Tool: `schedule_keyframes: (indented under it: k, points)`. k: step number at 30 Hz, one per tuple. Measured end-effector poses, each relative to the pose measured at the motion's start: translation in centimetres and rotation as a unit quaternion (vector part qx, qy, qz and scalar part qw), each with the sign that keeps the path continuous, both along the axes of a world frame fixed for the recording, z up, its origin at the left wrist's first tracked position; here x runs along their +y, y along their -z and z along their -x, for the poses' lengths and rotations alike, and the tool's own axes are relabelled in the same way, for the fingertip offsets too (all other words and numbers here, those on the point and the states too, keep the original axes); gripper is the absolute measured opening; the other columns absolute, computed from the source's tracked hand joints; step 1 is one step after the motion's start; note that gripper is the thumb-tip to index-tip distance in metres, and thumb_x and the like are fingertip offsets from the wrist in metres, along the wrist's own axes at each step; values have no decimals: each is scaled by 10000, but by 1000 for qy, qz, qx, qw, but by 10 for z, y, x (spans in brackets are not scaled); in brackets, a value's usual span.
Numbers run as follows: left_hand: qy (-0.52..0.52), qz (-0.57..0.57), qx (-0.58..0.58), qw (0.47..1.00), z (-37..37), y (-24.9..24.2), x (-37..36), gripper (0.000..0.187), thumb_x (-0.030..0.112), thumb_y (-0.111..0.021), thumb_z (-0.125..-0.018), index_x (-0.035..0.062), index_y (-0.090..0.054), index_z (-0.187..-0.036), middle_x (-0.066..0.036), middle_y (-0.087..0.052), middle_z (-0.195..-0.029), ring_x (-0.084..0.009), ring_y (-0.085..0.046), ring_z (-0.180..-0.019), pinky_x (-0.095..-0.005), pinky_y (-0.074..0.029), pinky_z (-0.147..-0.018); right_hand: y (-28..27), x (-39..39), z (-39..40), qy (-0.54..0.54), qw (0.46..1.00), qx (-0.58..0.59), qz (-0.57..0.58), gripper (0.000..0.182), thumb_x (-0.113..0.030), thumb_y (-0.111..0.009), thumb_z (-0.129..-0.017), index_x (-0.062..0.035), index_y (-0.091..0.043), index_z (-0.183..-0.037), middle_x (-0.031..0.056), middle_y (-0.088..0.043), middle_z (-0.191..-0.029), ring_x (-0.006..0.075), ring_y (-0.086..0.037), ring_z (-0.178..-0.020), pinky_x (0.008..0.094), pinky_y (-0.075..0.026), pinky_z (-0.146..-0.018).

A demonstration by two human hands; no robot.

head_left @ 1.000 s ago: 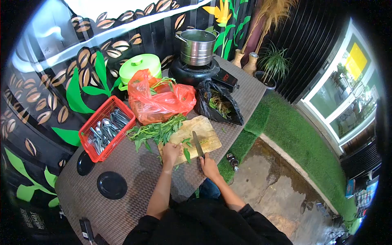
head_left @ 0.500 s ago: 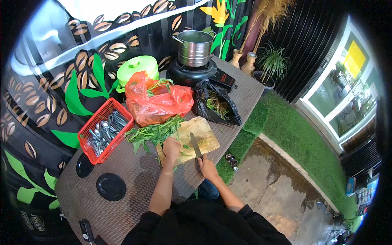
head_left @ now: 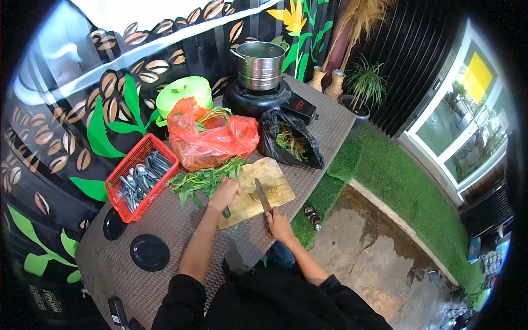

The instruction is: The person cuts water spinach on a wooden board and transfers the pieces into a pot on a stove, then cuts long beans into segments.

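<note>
In my right hand (head_left: 279, 224) is the dark handle of a kitchen knife (head_left: 262, 194). Its blade points away from me over the wooden cutting board (head_left: 275, 175), near small green bits. My left hand (head_left: 226, 193) is closed above the board's left side, against a pile of leafy green stems (head_left: 206, 180); what its fingers hold, if anything, is hidden. Behind the pile stands a red plastic bag (head_left: 206, 140) with more greens inside. A black plastic bag (head_left: 291, 140) behind the board holds plant trimmings.
A red basket (head_left: 144, 208) of cutlery stands left of the greens, with two black plates (head_left: 149, 253) nearer me. At the back are a lime-green lidded container (head_left: 184, 93) and a steel pot (head_left: 259, 66) on a portable stove (head_left: 297, 108). The table's right edge (head_left: 322, 179) borders artificial grass.
My left hand has moved left and slightly away from me, off the middle of the board toward the leafy pile. The right hand and knife have barely moved.
</note>
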State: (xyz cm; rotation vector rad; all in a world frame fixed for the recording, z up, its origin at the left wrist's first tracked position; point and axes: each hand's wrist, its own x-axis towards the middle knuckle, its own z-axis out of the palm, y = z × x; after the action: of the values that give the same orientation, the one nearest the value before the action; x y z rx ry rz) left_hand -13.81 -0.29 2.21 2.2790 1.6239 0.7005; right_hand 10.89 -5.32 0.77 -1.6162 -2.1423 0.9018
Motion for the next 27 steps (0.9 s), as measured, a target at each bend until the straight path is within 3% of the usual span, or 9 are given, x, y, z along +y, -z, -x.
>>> schedule_keyframes:
  k: [8, 14, 19, 25, 27]
  points:
    - [-2, -28, -13, 1000, 10, 4, -2, 136, -14, -552, -670, 65, -662, -682, -100, -618, -763, -299, -534, -805, -367, -422, -799, 3, 1, -2, -5, 1000, 11, 4, 325, -305, -389, -947, 3, -411, -1048, 311, -587, -748, 492, -564, -728, 566, -438, -655]
    - [44, 7, -19, 999, 19, 16, 6, 100, 25, -587, -678, 83, -670, -682, -66, -608, -753, -244, -537, -841, -355, -370, -864, 4, 2, -3, -5, 1000, 7, 6, 328, -300, -389, -949, 12, -408, -1048, 310, -585, -739, 493, -559, -728, 563, -431, -660]
    - [38, -56, 1, 998, 9, -1, -7, 38, 95, -619, -716, 90, -657, -716, -21, -605, -761, -189, -515, -889, -340, -326, -878, 7, 5, -5, -20, 999, 29, -5, 327, -297, -395, -947, 12, -408, -1051, 321, -578, -755, 498, -552, -745, 559, -426, -662]
    - [-25, -111, -63, 992, -17, -25, -18, 60, 130, -620, -760, 93, -649, -798, -22, -610, -828, -203, -517, -903, -349, -326, -877, 0, 5, -8, -8, 997, 69, -17, 319, -292, -410, -941, 16, -420, -1025, 329, -577, -764, 499, -557, -764, 560, -428, -672]
    - [-2, -108, -60, 992, -27, -25, -14, 66, 132, -626, -753, 95, -653, -801, -28, -614, -837, -210, -526, -917, -357, -332, -875, -2, 3, -8, 4, 997, 70, -25, 311, -296, -415, -939, 7, -414, -1011, 329, -583, -772, 500, -563, -766, 568, -439, -682]
